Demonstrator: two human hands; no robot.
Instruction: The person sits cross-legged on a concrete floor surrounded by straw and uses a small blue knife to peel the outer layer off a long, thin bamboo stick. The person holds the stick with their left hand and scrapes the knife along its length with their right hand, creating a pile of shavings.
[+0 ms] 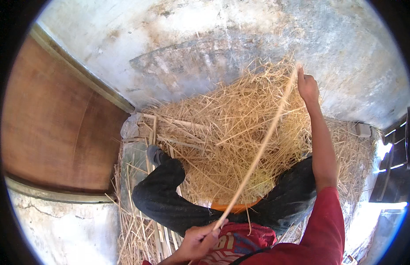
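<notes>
A long, pale bamboo strip (263, 150) runs slantwise across the view, from near my lap up to the far right. Its lower end is in my left hand (198, 242), whose fingers are closed around it close to my body. With the arm stretched far out, my right hand (308, 87) grips the upper end, thumb pointing up, near the wall. Beneath the strip lies a big heap of straw-coloured shavings (231, 128), spread between and beyond my bent legs (165, 190).
A stained plaster wall (191, 39) rises behind the heap. On the left is a brown wooden panel (63, 119) in a frame. Loose split strips (178, 123) and a clear plastic bag (131, 126) lie near my foot. A small block (363, 130) sits far right; something orange (222, 206) shows by my lap.
</notes>
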